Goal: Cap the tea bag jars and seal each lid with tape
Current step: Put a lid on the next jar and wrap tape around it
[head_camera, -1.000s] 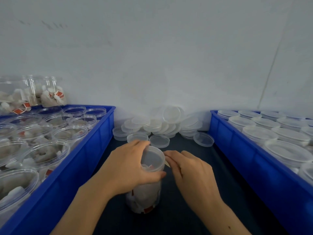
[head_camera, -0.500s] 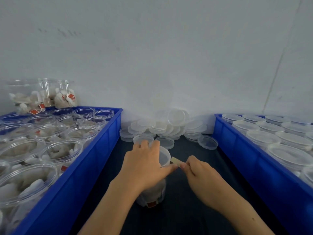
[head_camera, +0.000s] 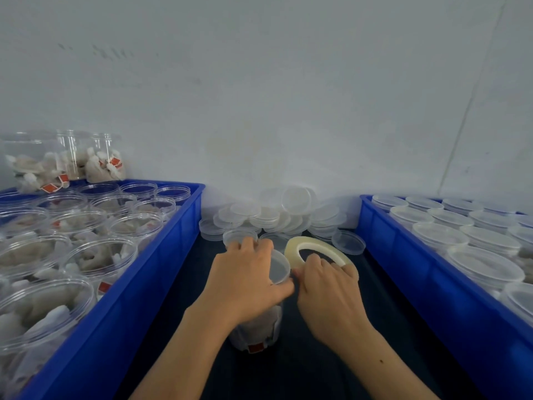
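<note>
A capped clear jar of tea bags [head_camera: 256, 330] is stood upright on the dark table surface [head_camera: 288, 370] between two blue crates, its lid [head_camera: 278, 268] gripped from above by the curled fingers of the left hand [head_camera: 245, 281]. Just beside the lid's right edge, a roll of clear tape [head_camera: 314, 249] is held tilted by the right hand [head_camera: 328, 287], fingers hooked through its core. Loose lids [head_camera: 277, 215] are piled against the wall [head_camera: 259, 96] behind. Uncapped filled jars [head_camera: 86, 241] are packed in the left crate [head_camera: 138, 298], capped jars [head_camera: 467, 238] in the right crate [head_camera: 432, 284].
</note>
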Tool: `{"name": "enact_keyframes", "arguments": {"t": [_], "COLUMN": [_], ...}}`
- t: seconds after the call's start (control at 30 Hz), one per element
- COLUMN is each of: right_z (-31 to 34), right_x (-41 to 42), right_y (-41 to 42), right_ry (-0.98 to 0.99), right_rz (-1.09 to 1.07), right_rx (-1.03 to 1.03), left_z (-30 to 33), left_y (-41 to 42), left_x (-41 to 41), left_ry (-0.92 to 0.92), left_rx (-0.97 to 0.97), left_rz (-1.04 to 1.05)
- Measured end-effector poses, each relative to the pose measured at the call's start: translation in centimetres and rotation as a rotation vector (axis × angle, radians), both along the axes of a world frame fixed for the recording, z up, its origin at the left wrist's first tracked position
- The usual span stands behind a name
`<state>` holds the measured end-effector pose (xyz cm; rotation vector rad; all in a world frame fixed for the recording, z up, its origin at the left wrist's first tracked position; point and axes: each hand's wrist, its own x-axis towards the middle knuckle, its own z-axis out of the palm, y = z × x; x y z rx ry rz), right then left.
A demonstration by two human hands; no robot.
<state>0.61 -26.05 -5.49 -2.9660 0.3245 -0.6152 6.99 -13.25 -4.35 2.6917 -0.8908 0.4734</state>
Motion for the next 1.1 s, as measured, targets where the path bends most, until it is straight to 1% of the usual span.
{"name": "enact_keyframes", "arguments": {"t": [0.07,0.23,0.47,0.6,0.77,0.83,0.93,1.0,1.07,1.1], "right_z": [-0.1,0.1,0.3,0.5,0.5,0.3,1.2,2.0,2.2,2.0], "right_x": [0.4,0.9,1.4,1.9,2.1,2.6,3.6,4.0,4.3,4.2], "right_y": [0.2,0.5,-0.2,-0.3,-0.2,-0.2,-2.3,-4.3,-4.9,-4.6], "right_ry": [-0.004,-0.008,0.061,0.13,0.12,0.131,0.137,0.191,0.159,0.153], "right_rz": [0.008,0.018,0.022,0.035,0.043,0.032,-0.117,-0.147,-0.065,-0.027], "right_rx": [0.032,0.032,0.046,0.017,0.102,0.123,0.21,0.184,0.107,0.101], "left_z": [0.0,0.0,0.0,0.1,0.2,0.4,0.1,0.0,0.0,0.1], "left_y": [0.1,0.6,0.2,0.1,0.1,0.1,0.1,0.1,0.0,0.0], "left_x": [0.1,0.2,0.4,0.5,0.5,0.3,-0.6,-1.1,-0.9,-0.7], "left_ry": [0.0,0.018,0.018,0.014,0.022,0.021,0.01,0.037,0.042,0.044], "left_rx": [-0.016,-0.05,0.003,0.02,0.022,0.012,-0.007,-0.012,-0.002,0.001], "left_rz": [-0.018,-0.035,-0.062,-0.066,-0.064,-0.076,-0.158,-0.168,-0.16,-0.162]}}
